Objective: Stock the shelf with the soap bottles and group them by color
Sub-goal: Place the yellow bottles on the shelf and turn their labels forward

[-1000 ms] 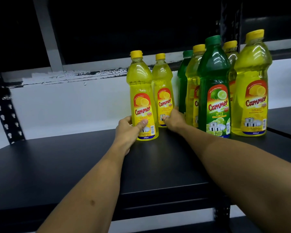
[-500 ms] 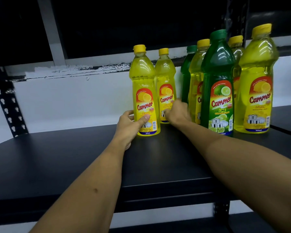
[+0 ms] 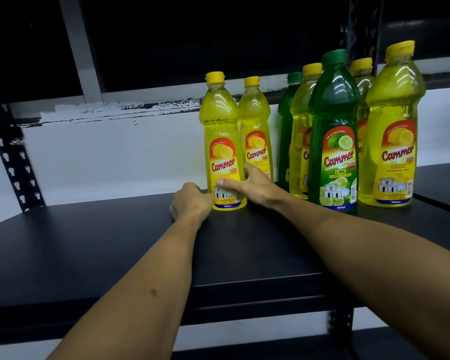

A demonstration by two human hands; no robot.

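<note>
Frame centre: right hand (image 3: 255,187) gripped upright front yellow bottle (image 3: 222,141); left hand (image 3: 190,203) curled at its base, grip unclear.

Rear green bottle (image 3: 286,141): mostly hidden behind yellow ones, label unseen. Left hand (image 3: 190,203): fingers concealed beyond knuckles. Small print on labels: unreadable.

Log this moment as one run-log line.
left hand: beside base of front yellow plastic lemon soap bottle | right hand: gripping it | black metal shelf: green lime soap bottle among yellow ones
</note>
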